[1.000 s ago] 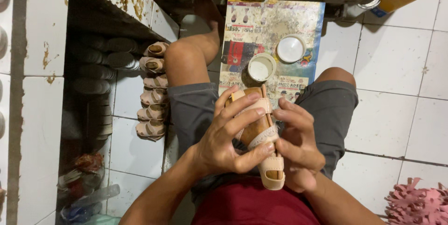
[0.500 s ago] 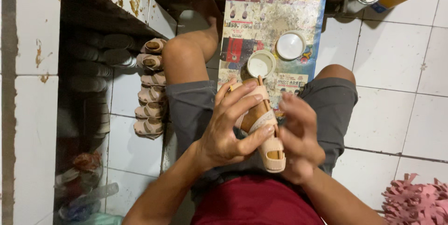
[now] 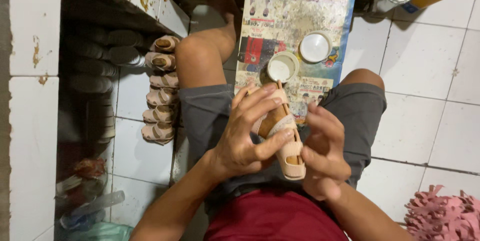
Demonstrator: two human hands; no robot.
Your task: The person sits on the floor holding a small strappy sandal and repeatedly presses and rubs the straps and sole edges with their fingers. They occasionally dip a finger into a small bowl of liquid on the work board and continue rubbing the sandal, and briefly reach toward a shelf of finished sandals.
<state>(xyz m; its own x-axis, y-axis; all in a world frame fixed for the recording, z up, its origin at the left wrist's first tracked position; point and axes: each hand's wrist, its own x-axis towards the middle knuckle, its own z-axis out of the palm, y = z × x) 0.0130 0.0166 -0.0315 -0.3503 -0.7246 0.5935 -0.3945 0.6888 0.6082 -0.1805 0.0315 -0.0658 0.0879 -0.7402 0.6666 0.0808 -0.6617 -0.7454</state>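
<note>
Seated on a white tiled floor, the person holds a beige strapped sandal over the lap. The left hand wraps its fingers across the straps; the right hand grips its near end. Beyond the knees, an open white jar and its lid sit on a printed paper sheet. A row of matching sandals lines the floor at left.

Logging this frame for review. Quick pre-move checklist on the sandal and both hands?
1. Left hand has a grip on the beige sandal: ok.
2. Right hand supports the sandal's other side: ok.
3. Small open pot sits upright on the printed sheet: ok.
4. Lid lies off, beside the pot: ok.
5. Brush or tool in either hand: cannot tell.
6. Row of finished sandals lies apart from the hands: ok.
</note>
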